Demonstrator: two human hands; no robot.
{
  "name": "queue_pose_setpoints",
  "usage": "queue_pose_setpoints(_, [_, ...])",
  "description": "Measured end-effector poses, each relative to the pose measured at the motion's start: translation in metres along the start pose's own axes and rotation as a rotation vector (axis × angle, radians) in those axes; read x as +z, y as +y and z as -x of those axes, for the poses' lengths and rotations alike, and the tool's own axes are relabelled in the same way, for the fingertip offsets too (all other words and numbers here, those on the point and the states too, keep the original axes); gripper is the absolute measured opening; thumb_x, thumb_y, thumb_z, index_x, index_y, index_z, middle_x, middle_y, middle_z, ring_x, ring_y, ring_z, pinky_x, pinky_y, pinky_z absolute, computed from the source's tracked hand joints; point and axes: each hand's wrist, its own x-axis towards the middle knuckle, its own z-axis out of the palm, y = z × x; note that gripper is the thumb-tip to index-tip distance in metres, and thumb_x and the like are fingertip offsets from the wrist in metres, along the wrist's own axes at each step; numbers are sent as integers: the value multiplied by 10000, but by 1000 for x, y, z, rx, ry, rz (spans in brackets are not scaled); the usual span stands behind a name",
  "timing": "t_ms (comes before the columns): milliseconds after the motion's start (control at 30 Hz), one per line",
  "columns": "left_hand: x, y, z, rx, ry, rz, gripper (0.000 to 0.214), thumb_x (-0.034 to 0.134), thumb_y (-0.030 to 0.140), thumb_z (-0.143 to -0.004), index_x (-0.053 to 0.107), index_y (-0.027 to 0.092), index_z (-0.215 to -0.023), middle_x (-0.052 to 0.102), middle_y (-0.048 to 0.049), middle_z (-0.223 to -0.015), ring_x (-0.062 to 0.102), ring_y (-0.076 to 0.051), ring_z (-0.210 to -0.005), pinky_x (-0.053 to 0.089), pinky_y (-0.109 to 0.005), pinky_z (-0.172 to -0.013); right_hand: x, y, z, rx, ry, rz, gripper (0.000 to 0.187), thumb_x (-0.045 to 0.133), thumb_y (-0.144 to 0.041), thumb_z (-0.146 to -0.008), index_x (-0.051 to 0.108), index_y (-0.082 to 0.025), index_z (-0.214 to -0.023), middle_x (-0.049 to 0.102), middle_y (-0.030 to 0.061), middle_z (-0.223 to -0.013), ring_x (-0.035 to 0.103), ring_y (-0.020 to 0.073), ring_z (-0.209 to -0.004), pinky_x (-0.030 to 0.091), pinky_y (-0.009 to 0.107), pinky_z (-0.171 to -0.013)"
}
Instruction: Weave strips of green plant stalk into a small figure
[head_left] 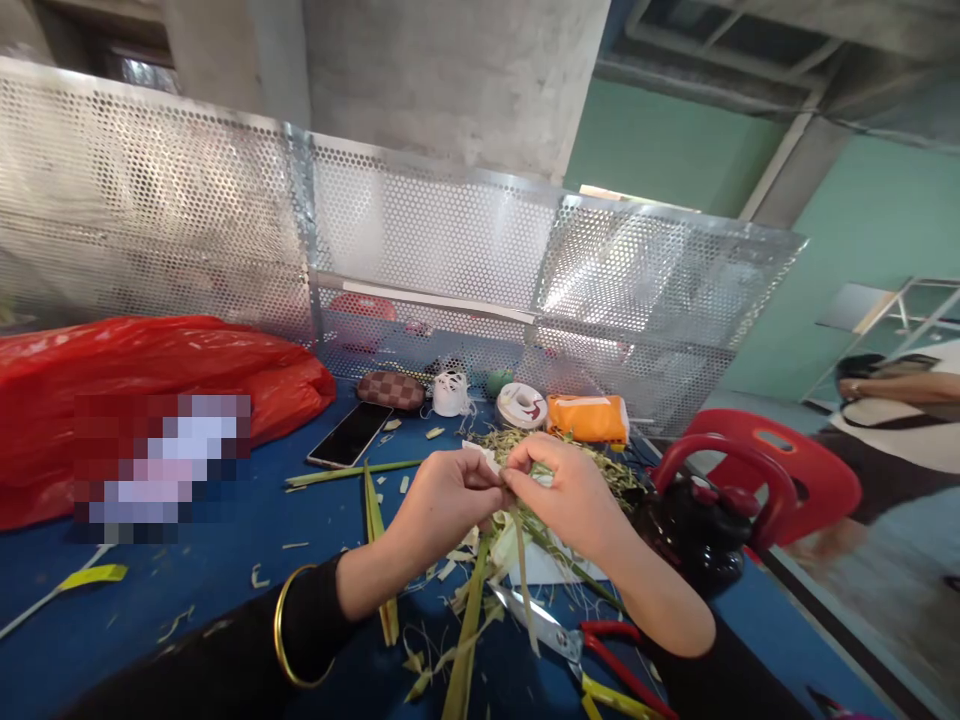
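Over the middle of the blue table my left hand (pixel 456 488) and my right hand (pixel 566 495) meet, fingertips pinched together. A narrow pale leaf strip (pixel 523 580) hangs down from between them; its upper end is hidden by the fingers. Beneath my hands lie green and dry plant scraps (pixel 607 462), with a long green stalk (pixel 471 635) running toward me. Just below my right hand rests a pair of scissors (pixel 551 625) with red handles, its blades pointing left. Another folded leaf stalk (pixel 382 585) lies beside my left wrist.
A red plastic bag (pixel 225 345) covers the left side. Along the back are a phone (pixel 352 436), a checked pouch (pixel 390 390), a ribbon roll (pixel 520 405) and an orange packet (pixel 589 417). A dark pot (pixel 690 535) stands right, near a red chair (pixel 817 470) and a person (pixel 900 410).
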Motion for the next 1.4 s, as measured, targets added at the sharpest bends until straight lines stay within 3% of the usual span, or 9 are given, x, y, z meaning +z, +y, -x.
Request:
queue_pose_setpoints(133, [-1, 2, 1, -27, -69, -6, 100, 682, 194, -649, 591, 152, -647, 592, 36, -530, 517, -83, -440, 425, -204, -454, 0, 1, 0, 50, 5, -56, 127, 576, -169, -765, 564, -199, -642, 591, -6, -710, 550, 151, -704, 389, 269, -627])
queue_pose_setpoints(333, [-2, 9, 3, -37, -140, 0, 105, 673, 176, -642, 574, 158, -671, 552, 66, -473, 494, -66, -399, 386, -182, -437, 5, 2, -2, 196, 47, -160, 158, 544, -244, -801, 535, -200, -649, 490, -42, -568, 450, 118, -538, 347, 251, -533])
queue_pose_setpoints(767, [3, 3, 9, -106, -237, -146, 29, 673, 179, -625, 665, 154, -637, 625, 22, -531, 542, -96, -438, 447, -204, -469, 16, 12, -6, 203, -12, -169, 150, 561, -236, -784, 534, -197, -642, 492, -47, -565, 444, 112, -539, 339, 248, -542])
queue_pose_setpoints(867, [6, 1, 11, -114, -310, -149, 33, 681, 179, -625, 676, 152, -645, 646, 19, -556, 538, -88, -431, 425, -194, -459, 18, 13, -6, 226, 59, -291, 162, 550, -255, -802, 525, -199, -652, 471, -59, -531, 424, 101, -489, 317, 238, -495])
queue_pose_setpoints(1067, [9, -1, 11, -198, -382, -46, 207, 727, 208, -610, 716, 145, -807, 642, 31, -546, 502, -76, -404, 407, -205, -468, 15, 18, -9, 305, 285, -756, 187, 592, -346, -794, 537, -195, -699, 486, -75, -517, 409, 65, -395, 296, 205, -407])
queue_pose_setpoints(1167, [10, 6, 13, -247, -422, 39, 155, 730, 218, -612, 696, 138, -740, 686, 7, -629, 485, -61, -415, 396, -203, -466, 11, 19, -11, 341, 307, -833, 189, 605, -365, -764, 552, -186, -729, 578, -47, -614, 417, 49, -377, 321, 200, -386])
queue_pose_setpoints(1267, [10, 16, 15, -315, -477, 69, 95, 708, 216, -635, 648, 142, -639, 695, -5, -648, 479, -53, -425, 368, -192, -457, 8, 17, -12, 393, 305, -987, 230, 678, -375, -699, 551, -184, -724, 647, -13, -740, 517, 62, -419, 412, 211, -417])
queue_pose_setpoints(1400, [7, 18, 16, -352, -499, 92, 90, 698, 218, -647, 681, 143, -692, 692, -6, -659, 460, -46, -416, 325, -188, -438, 9, 12, -11, 399, 278, -1060, 254, 701, -393, -700, 555, -188, -722, 638, -18, -734, 635, 106, -533, 489, 220, -495])
